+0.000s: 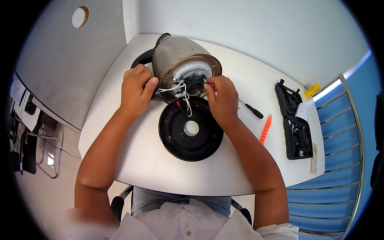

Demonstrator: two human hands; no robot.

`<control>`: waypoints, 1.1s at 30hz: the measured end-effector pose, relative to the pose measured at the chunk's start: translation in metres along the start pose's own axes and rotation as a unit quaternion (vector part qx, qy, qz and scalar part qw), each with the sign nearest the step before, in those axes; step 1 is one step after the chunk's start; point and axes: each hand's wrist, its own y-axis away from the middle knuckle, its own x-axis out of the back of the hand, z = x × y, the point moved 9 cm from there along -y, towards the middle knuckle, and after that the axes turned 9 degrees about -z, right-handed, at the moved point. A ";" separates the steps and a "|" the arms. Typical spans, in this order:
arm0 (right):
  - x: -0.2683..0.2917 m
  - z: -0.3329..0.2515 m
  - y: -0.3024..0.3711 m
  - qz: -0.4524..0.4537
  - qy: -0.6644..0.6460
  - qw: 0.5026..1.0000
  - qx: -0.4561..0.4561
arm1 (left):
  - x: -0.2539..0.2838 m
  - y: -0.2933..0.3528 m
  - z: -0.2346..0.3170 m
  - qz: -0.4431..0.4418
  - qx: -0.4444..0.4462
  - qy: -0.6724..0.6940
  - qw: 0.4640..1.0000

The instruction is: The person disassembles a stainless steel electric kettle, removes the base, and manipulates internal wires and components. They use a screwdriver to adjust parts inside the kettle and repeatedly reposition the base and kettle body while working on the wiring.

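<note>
An electric kettle [174, 50] with a worn metal body lies on its side, its opened underside turned toward me. In that underside sit a black round connector [195, 87] and white wires [185, 93]. The wires run down to a round black base cover [172, 136] with a hole in its middle, flat on the table. My left hand [136, 90] is closed around the black kettle handle [143, 59], its thumb beside the kettle's rim. With fingers pinched at the right of the connector, my right hand [223, 98] covers whatever small part it grips.
To the right of my right hand lie a black-handled screwdriver [254, 111] and an orange flexible shaft [265, 129]. Farther right, an open black tool case [294, 124] rests near the table's edge, with a yellow item [312, 91] beyond it. A metal railing [358, 132] stands past that side.
</note>
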 end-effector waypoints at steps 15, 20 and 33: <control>0.001 -0.005 0.000 0.001 0.123 0.992 0.018 | -0.002 0.001 0.003 0.003 0.005 -0.002 1.000; -0.001 0.006 -0.003 -0.034 0.063 0.996 -0.057 | -0.002 0.002 0.004 0.002 0.005 0.003 1.000; -0.006 0.014 -0.002 -0.045 -0.025 0.991 -0.122 | 0.001 0.003 0.007 0.003 -0.002 -0.008 1.000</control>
